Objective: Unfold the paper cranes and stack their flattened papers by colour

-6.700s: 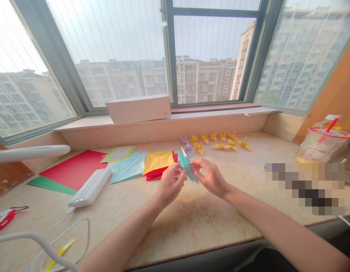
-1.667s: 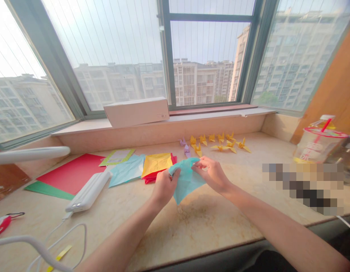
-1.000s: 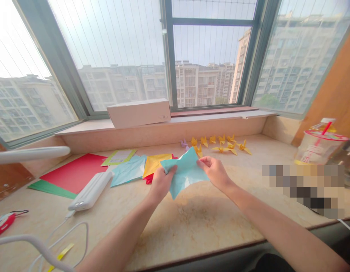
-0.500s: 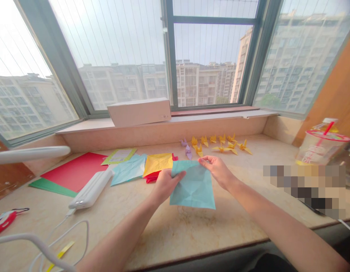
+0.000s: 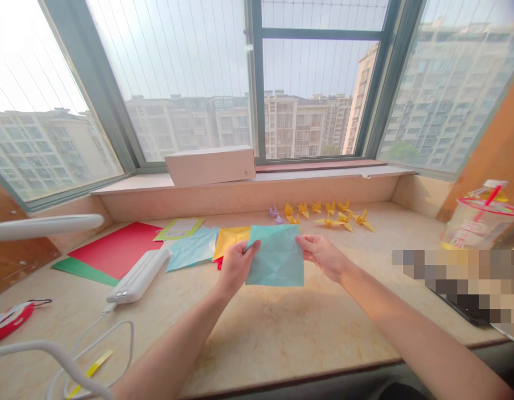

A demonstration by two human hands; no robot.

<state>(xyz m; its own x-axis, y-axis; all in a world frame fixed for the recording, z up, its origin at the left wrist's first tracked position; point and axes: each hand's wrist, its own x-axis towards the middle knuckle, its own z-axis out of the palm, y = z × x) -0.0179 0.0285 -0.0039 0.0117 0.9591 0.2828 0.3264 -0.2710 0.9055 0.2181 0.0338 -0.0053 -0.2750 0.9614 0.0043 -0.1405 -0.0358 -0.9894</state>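
A square of light blue origami paper [image 5: 277,256], marked with crease lines, is held up above the counter between both hands. My left hand [image 5: 236,265] pinches its left edge, thumb on the near face. At the right edge, the fingertips of my right hand [image 5: 321,256] grip the sheet. Behind the left hand lie a yellow paper square [image 5: 231,240] and some red paper, partly covered. Left of them rests another light blue sheet [image 5: 191,249]. Several folded yellow paper cranes [image 5: 329,222] stand beyond the right hand, beside lilac ones [image 5: 273,212].
On the left are red sheets [image 5: 117,249], a green sheet [image 5: 84,270], a white power bank [image 5: 138,276] with its cable and a red-and-white object [image 5: 11,321]. A white box [image 5: 211,165] sits on the sill. A plastic cup [image 5: 479,225] with a straw stands right.
The blue paper has been raised and levelled, and my right hand has moved from its top edge down to its right edge. The view has shifted slightly.
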